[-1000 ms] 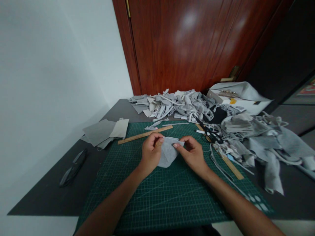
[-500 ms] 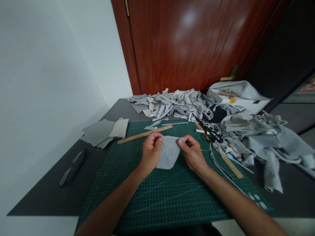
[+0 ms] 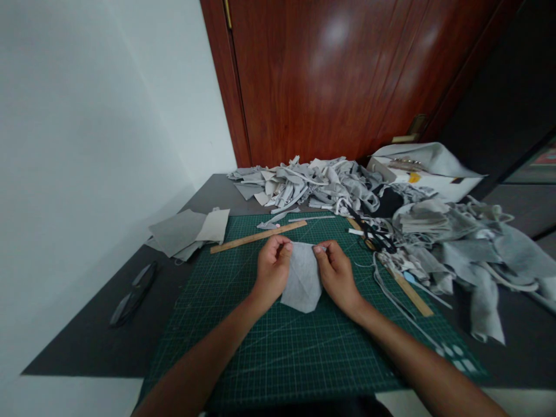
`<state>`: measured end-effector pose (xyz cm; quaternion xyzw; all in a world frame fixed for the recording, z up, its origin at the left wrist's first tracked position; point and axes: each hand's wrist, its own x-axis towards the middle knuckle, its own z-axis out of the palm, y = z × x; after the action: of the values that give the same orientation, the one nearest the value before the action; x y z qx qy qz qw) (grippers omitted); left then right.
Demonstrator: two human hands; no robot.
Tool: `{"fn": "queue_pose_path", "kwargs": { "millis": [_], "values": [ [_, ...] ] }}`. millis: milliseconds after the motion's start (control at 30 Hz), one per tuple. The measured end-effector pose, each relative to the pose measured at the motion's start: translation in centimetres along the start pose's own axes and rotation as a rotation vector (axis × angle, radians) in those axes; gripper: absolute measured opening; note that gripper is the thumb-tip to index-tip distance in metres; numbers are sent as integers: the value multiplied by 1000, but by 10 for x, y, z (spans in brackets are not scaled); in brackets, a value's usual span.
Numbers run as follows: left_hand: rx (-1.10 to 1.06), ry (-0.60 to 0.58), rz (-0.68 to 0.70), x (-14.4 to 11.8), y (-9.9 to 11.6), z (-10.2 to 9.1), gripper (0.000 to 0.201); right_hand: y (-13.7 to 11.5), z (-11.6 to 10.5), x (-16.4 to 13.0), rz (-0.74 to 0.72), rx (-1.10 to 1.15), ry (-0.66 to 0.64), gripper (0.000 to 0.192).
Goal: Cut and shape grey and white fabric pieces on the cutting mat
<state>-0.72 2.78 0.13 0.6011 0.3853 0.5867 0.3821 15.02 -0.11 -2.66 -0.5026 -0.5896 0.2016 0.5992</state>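
On the dark green gridded cutting mat lies a small pale grey, pointed piece of felt fabric — its top edge pinched at either side by the left hand and right hand — just below a long wooden ruler.

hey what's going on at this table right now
A person is holding a small piece of grey fabric over a green cutting mat, pinching its top edge with the left hand and the right hand. A wooden ruler lies just beyond the hands, and black scissors sit to the right. Heaps of grey fabric scraps crowd the back and right of the table, with a stack of cut grey pieces at left.
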Motion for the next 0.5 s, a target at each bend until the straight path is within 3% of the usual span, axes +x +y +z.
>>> {"fn": "queue_pose_path", "kwargs": {
  "millis": [100, 300, 500],
  "values": [
    [22, -76, -4, 0, -1, 0, 14, 2, -4, 1, -5, -41, -47, 24],
    [85, -224, 63, -5, 2, 1, 8, -10, -18, 4, -346, -182, -194, 37],
    [21, -321, 62, -12, 2, 2, 3, -7, -22, 6, -427, -318, -333, 30]
  ]
}}
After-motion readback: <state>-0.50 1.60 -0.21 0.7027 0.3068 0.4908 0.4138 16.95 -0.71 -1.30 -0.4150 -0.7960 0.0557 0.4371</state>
